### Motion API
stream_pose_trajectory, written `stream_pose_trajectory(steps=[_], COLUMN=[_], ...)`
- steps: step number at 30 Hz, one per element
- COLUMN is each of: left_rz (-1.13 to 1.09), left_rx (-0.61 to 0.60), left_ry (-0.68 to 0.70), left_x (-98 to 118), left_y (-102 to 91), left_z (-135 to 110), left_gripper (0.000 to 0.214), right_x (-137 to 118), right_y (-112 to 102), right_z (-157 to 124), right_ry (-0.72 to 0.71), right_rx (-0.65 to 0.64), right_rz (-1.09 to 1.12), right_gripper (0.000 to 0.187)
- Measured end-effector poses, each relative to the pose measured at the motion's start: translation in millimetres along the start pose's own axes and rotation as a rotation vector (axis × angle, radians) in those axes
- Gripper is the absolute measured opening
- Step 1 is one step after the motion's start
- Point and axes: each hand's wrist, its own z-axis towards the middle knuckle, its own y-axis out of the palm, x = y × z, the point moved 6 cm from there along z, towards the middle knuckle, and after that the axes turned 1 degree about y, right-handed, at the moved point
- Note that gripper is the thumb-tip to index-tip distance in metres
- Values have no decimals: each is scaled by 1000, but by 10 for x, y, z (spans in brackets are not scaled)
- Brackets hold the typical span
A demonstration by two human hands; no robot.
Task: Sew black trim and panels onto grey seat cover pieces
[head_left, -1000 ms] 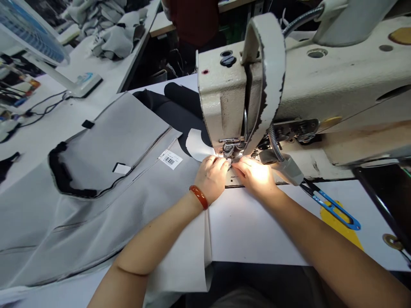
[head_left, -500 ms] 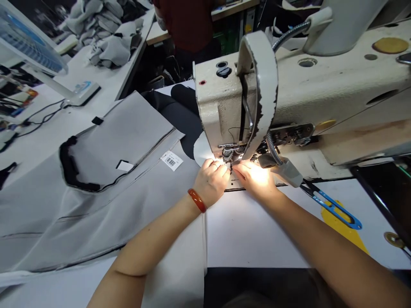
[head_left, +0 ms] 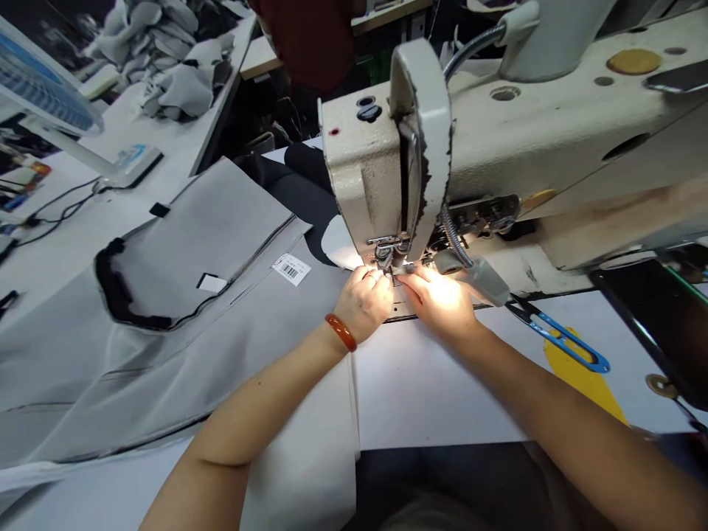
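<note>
An off-white industrial sewing machine (head_left: 498,140) fills the upper right. Both my hands meet at its presser foot (head_left: 387,259), under the machine's bright lamp. My left hand (head_left: 363,302), with a red bangle on the wrist, has its fingers curled together at the foot. My right hand (head_left: 439,299) pinches something small right at the needle; glare hides what it is. A large grey fabric panel (head_left: 182,295) with black trim spreads left of the machine and carries a white barcode label (head_left: 290,268).
Blue-handled thread snips (head_left: 556,341) lie on a yellow patch at the right of the white table (head_left: 431,391). A fan base (head_left: 130,158) and cables sit at the far left. Grey fabric pieces (head_left: 177,74) are piled behind. A person in a dark red top (head_left: 315,37) stands beyond.
The view has drifted slightly, so the machine sits a little more to the left. Both hands stay at the presser foot with fingers pinched; nothing was picked up or released.
</note>
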Motion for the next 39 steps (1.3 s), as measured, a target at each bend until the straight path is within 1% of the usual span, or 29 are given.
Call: stream_pose_trajectory(steps=[1,2,3,4,6,7,8,9,11,12,14,16,18,19,20,21,22,23,24,26,27,28,29,31,32,35,39], left_rz=[-21,-52,-91,-131,-191,-204,-206,-202,-194,-188,-180,-186,-185,-171,-150,-127,-107,-96,-92,-87,-83,-76,-69,-60,-59,-70,-81], left_rx=[-30,-66,-106,-149,-223,-256,-287,-317,-374,-394,-409,-410,-401,-381,-348,-307,-266,-230,-205,-172,-157,-143,-129,-106,-97,-79,-72], left_ry=[-29,-68,-114,-162,-274,-335,-390,-432,-468,-457,-391,-296,-165,-111,-70,-51,-57,-85,-119,-170,-186,-197,-202,-192,-181,-147,-128], left_x=[-10,-28,-50,-76,-140,-179,-215,-245,-281,-285,-268,-223,-139,-98,-60,-30,-10,0,7,23,29,31,31,26,23,10,-6], left_y=[14,30,47,65,95,109,122,137,170,183,193,185,158,135,108,82,62,51,52,71,81,88,90,86,82,67,72], left_z=[-5,-11,-15,-17,-13,-7,2,15,49,70,113,132,118,97,70,36,0,-37,-72,-123,-137,-144,-145,-138,-132,-117,-108], left_gripper=[28,26,24,23,24,25,25,25,24,23,22,20,18,17,18,19,21,23,24,25,26,27,28,29,29,32,31], right_x=[-25,-40,-50,-76,-231,-347,-461,-564,-752,-841,-1007,-1114,-1146,-1139,-1107,-1045,-934,-771,-570,-207,-109,-66,-58,-80,-94,-118,-115], right_y=[-53,-88,-90,-59,37,68,80,86,121,160,286,430,500,494,461,410,346,270,181,-23,-90,-110,-81,25,66,115,108], right_z=[-44,-99,-173,-267,-488,-578,-635,-657,-628,-592,-510,-457,-457,-478,-511,-552,-585,-585,-540,-346,-240,-146,-74,7,21,3,-31], right_ry=[47,133,258,409,696,796,853,867,819,786,747,764,738,679,596,504,429,379,357,305,247,173,98,-10,-38,-64,-59], right_rx=[-18,-65,-146,-254,-498,-600,-666,-700,-724,-722,-698,-644,-610,-639,-692,-763,-815,-811,-738,-470,-360,-293,-278,-302,-306,-304,-313], right_rz=[69,189,362,576,1028,1218,1361,1457,1568,1602,1635,1586,1467,1389,1299,1194,1061,902,715,315,144,10,-82,-176,-197,-221,-241], right_gripper=[26,26,26,28,41,49,56,60,61,59,52,44,32,24,16,13,15,19,22,29,34,39,42,42,41,39,40])
